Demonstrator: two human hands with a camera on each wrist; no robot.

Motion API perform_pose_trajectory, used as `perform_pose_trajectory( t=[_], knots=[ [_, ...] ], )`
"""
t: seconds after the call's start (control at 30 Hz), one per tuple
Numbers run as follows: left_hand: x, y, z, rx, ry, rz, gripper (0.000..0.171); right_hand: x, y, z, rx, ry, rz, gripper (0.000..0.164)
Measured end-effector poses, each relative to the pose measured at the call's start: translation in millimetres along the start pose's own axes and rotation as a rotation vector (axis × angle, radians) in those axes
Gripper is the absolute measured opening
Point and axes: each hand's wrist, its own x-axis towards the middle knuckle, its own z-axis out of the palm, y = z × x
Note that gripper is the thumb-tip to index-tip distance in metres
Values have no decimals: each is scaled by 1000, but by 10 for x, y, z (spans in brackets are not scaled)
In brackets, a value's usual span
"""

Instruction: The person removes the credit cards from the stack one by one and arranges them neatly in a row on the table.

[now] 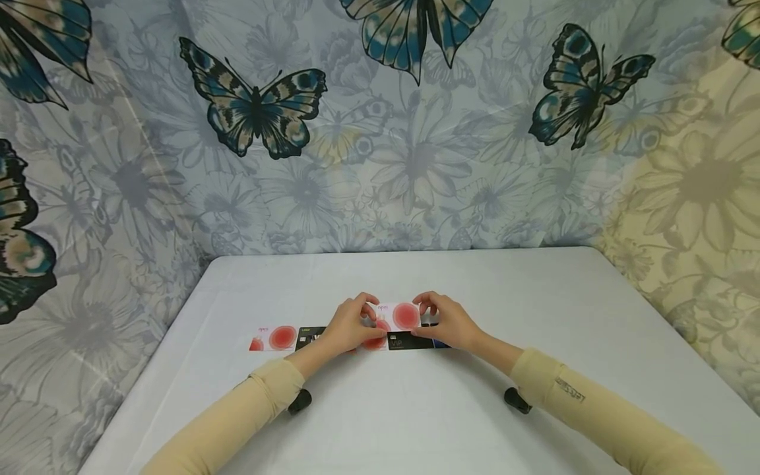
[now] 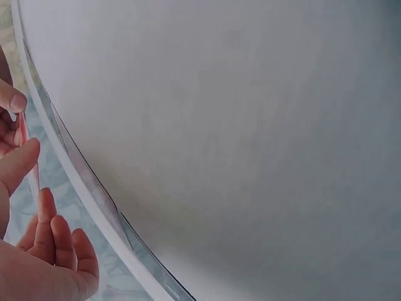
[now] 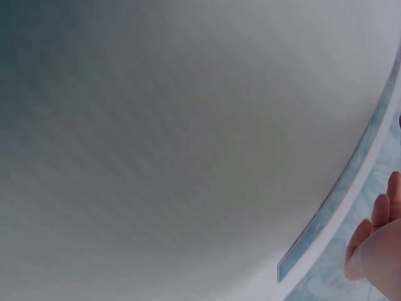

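Observation:
A white card with a red circle (image 1: 406, 316) is held up between both hands over a row of cards. My left hand (image 1: 346, 324) pinches it near its left side, and my right hand (image 1: 449, 323) pinches the right side. From the left wrist camera, the card (image 2: 34, 180) shows nearly edge-on between the left hand's (image 2: 47, 260) thumb and fingers. Just below the held card, a black card marked VIP (image 1: 404, 341) lies in the row, partly covered by the right hand. Only part of the right hand (image 3: 379, 241) enters the right wrist view, its card out of frame.
At the row's left end lie a white card with red circle (image 1: 282, 338) and a black card (image 1: 307, 335), the latter partly behind my left hand. The white table (image 1: 380, 415) meets a butterfly-patterned backdrop (image 1: 415, 165). Black devices (image 1: 300, 401) hang beneath both wrists.

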Motion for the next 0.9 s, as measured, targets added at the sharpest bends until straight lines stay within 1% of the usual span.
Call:
perform_pose_trajectory(
  t=[0.2, 0.47, 0.73, 0.9],
  knots=[
    [-97, 45, -11, 12, -1, 8, 52, -78, -40, 2, -1, -12, -7, 52],
    [-197, 72, 9, 0, -13, 40, 53, -165, -88, -17, 24, -29, 18, 54],
    [-224, 138, 45, 23, -39, 20, 53, -244, -60, -44, 35, -39, 5, 52],
    [-226, 203, 84, 46, -50, 22, 52, -314, -16, -95, 40, -44, -8, 50]
  ],
)
